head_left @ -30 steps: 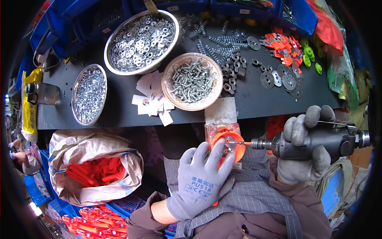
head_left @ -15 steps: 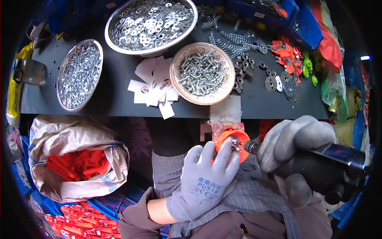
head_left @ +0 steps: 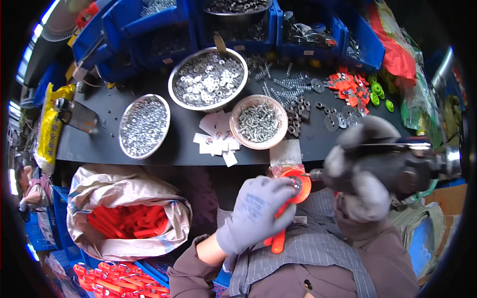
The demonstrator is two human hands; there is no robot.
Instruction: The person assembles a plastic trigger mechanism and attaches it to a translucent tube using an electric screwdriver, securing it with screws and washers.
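My left hand [head_left: 261, 211], in a grey glove, is closed on an orange-red plastic piece [head_left: 304, 192] with a round cup-like head and a straight handle [head_left: 278, 242] pointing down toward my lap. Its fingers lie over the head, where a dark metal disc shows. My right hand [head_left: 370, 196], gloved and blurred by motion, grips a black power screwdriver [head_left: 397, 171] lying sideways. The bit points left, at the right rim of the round head; whether it touches is unclear. A pale block [head_left: 285, 153] at the table edge stands just behind the piece.
Behind are a bowl of screws [head_left: 258, 123], a basin of washers [head_left: 208, 84], a dish of small metal parts [head_left: 144, 126] and white labels [head_left: 217, 144]. Springs, discs and orange clips [head_left: 349, 87] lie right. Blue bins [head_left: 208, 35] line the back. A sack [head_left: 99, 184] stands left.
My view has tilted up. My left hand has turned the orange-red piece, so its handle now shows below. The driver bit has come out of the cup to its right rim.
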